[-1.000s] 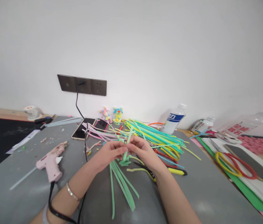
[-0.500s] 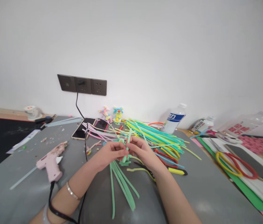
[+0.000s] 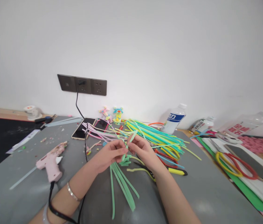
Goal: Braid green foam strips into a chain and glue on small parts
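Note:
My left hand [image 3: 109, 154] and my right hand [image 3: 140, 150] meet over the middle of the grey table [image 3: 17, 199], both pinched on one green pipe cleaner [image 3: 128, 146] whose upper end bends to the right. Under the hands lies a small twisted green piece [image 3: 125, 161]. Several long green pipe cleaners [image 3: 122, 185] lie fanned out towards me. A big heap of green, yellow and blue pipe cleaners [image 3: 154, 133] spreads behind my right hand.
A pink glue gun [image 3: 49, 161] lies at the left, its black cord running up to the wall socket [image 3: 82, 84]. Two phones [image 3: 85, 127], small figurines [image 3: 117, 114], a water bottle [image 3: 174, 119], black-and-yellow pliers [image 3: 177, 171], and red and yellow loops [image 3: 234, 163] on sheets at the right.
The upper end of the held green pipe cleaner has bent over to the right; both hands stay in nearly the same place, fingers shifted slightly.

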### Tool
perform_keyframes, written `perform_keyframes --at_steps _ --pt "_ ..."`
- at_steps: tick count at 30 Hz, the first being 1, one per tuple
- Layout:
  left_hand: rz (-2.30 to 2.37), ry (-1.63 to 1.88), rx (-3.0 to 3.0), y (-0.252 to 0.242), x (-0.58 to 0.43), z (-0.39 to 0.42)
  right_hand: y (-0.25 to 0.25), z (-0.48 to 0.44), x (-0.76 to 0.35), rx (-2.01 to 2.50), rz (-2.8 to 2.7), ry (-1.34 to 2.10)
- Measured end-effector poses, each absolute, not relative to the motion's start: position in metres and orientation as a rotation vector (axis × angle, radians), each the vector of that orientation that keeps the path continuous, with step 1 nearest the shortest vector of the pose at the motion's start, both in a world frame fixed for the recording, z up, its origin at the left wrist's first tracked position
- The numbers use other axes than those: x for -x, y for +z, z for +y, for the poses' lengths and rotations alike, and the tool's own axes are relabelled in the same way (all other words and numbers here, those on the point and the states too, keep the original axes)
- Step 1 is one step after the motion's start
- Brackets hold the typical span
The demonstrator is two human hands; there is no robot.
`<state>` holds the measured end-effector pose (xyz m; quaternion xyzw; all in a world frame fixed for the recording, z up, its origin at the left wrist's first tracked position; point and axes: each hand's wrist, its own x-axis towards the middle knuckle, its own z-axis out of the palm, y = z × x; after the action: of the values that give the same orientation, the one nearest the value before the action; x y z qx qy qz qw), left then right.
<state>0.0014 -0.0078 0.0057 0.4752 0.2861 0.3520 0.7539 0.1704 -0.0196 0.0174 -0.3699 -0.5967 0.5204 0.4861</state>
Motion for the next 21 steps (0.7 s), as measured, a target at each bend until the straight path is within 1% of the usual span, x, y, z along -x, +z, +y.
perform_keyframes --at_steps 11,21 --pt "0.644 0.833 -1.021 0.0109 -0.0040 -0.0085 0.0153 -0.0208 -0.1675 0.869 -1.531 1.090" --pt "0.758 0.951 -1.010 0.0117 -0.0045 -0.0071 0.0111 -0.0243 -0.1635 0.890 -1.714 0.701"
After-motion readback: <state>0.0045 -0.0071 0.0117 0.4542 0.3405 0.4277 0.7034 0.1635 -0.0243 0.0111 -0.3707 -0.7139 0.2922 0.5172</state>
